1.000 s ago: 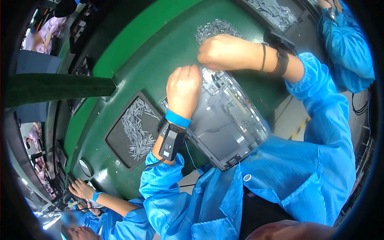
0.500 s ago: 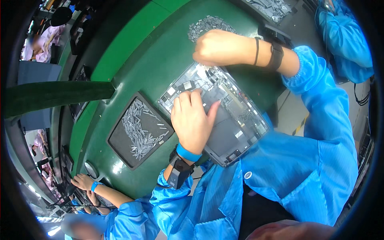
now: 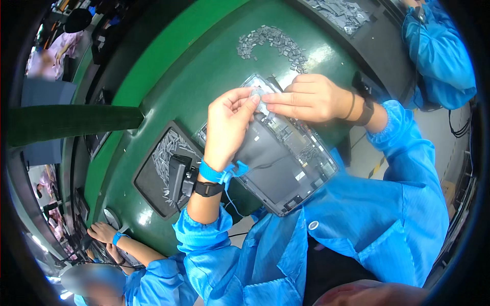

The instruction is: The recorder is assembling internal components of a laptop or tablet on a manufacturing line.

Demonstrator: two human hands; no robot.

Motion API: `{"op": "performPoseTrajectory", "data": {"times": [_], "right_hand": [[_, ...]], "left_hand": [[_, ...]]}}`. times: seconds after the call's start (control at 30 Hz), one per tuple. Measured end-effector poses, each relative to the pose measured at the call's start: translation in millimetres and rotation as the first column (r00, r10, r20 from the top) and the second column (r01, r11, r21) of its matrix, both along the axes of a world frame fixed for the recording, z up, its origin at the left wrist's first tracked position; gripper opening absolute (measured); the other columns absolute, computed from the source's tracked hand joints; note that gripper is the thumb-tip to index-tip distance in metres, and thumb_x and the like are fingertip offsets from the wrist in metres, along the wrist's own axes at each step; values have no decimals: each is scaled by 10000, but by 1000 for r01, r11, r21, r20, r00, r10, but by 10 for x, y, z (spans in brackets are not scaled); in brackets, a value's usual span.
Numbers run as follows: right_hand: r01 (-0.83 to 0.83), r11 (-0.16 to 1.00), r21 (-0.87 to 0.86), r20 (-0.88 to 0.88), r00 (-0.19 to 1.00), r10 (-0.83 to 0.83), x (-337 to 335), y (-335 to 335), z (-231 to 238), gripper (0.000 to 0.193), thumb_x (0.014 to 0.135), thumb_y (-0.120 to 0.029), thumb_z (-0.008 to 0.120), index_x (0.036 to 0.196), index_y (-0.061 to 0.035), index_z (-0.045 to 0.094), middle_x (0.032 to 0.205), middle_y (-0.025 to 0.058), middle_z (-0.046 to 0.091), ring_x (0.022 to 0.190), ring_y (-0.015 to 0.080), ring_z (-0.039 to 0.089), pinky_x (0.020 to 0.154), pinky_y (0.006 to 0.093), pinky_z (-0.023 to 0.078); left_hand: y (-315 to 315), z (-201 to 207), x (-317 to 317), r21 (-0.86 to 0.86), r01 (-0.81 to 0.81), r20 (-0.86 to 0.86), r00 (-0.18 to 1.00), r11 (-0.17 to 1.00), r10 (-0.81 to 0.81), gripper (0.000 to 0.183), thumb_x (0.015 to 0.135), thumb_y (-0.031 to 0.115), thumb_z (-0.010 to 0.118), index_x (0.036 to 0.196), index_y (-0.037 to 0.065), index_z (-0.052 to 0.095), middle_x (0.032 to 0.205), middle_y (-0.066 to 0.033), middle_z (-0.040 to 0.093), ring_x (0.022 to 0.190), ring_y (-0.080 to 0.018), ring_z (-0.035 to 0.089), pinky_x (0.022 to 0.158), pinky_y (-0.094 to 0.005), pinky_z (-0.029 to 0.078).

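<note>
An opened tablet-like device [image 3: 283, 168] lies tilted on the green table, its dark inner plate and circuit parts facing up. Over its far end, my left hand [image 3: 227, 122] pinches a small pale grey piece [image 3: 261, 99] between thumb and index finger. My right hand [image 3: 311, 99] comes in from the right, its fingers pressed together and their tips against the same piece. What exactly the piece is, I cannot make out. My fingers hide part of the device's far end.
A black tray [image 3: 145, 178] of thin grey strips stands left of the device, partly behind my left wrist. Small grey parts [image 3: 270, 41] lie heaped beyond it. Another bin of pieces [image 3: 339, 15] is at the far right. Co-workers' arms [image 3: 138, 247] show at lower left and upper right.
My left hand has lifted off the device's inner plate and moved to its far end, where it now pinches the pale piece. My right hand has shifted right and nearer, its fingers meeting the left's.
</note>
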State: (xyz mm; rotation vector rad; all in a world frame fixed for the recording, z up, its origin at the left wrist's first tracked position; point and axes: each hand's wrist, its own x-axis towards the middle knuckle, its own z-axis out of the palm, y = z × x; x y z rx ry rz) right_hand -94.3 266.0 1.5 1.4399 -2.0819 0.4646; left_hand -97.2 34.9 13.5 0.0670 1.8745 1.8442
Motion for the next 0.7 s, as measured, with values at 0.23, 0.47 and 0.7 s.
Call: {"op": "performPoseTrajectory", "data": {"times": [0.23, 0.47, 0.7], "right_hand": [[184, 983, 22, -81, 980, -181, -12, -64, -18, 275, 756, -115, 627, 1014, -43, 688, 1057, 52, 700, 616, 100, 571, 550, 246, 440], [315, 935, 161, -22, 949, -316, 61, -179, 25, 241, 743, -137, 623, 955, -46, 693, 1049, 56, 701, 627, 104, 596, 539, 268, 431], [268, 903, 335, 96, 944, -316, 46, -214, 83, 255, 742, -131, 614, 950, -2, 686, 1070, 143, 697, 648, 154, 659, 550, 296, 475]], "left_hand": [[18, -134, -122, -455, -341, -740, 659, 823, -136, 255, 914, 84, 561, 1134, -7, 653, 1087, -181, 664, 1015, -326, 636, 912, -371, 482], [19, -271, -86, -469, -300, -723, 670, 831, -166, 187, 869, 69, 647, 1036, 2, 700, 980, -170, 698, 883, -297, 681, 801, -334, 527], [27, -319, -137, -461, -306, -726, 669, 833, -156, 146, 867, 68, 653, 985, 2, 707, 908, -167, 698, 804, -289, 678, 731, -338, 527]]}}
